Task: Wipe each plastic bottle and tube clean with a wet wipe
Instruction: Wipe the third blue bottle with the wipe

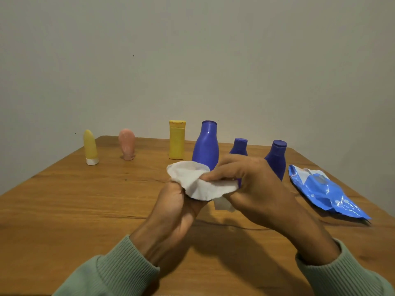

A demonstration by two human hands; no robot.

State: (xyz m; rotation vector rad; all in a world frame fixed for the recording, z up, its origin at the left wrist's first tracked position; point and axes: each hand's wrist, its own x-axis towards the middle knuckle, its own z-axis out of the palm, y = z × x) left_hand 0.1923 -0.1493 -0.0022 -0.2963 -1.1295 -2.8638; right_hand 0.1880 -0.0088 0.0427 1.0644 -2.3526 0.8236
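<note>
Closest, two ribbed sage-green knit sleeves (pixel 119 270) reach in from the bottom edge. Above the surface, the left hand (pixel 175 210) and the right hand (pixel 254 184) both hold a soft, crumpled white wet wipe (pixel 198 182). The left hand's fingers are curled round its lower folds. The right hand's thumb and fingers pinch its upper edge, and a loose corner hangs beneath. The grained, warm-brown wooden surface (pixel 85 210) lies under them. To the right, a glossy, crinkled blue plastic wipes pack (pixel 324 191) lies flat.

Beyond the hands stand three smooth, dark-blue plastic bottles with narrow necks: a tall blue bottle (pixel 206 144), a small blue bottle (pixel 239 146) partly hidden behind the right hand, and a mid-sized blue bottle (pixel 276 159). Farther left stand a flat-sided yellow plastic bottle (pixel 177 139), a rounded pink plastic tube (pixel 126 144) on its cap, and a tapered yellow plastic tube (pixel 90 147) on a white cap. A plain matte wall (pixel 192 60) rises behind.
</note>
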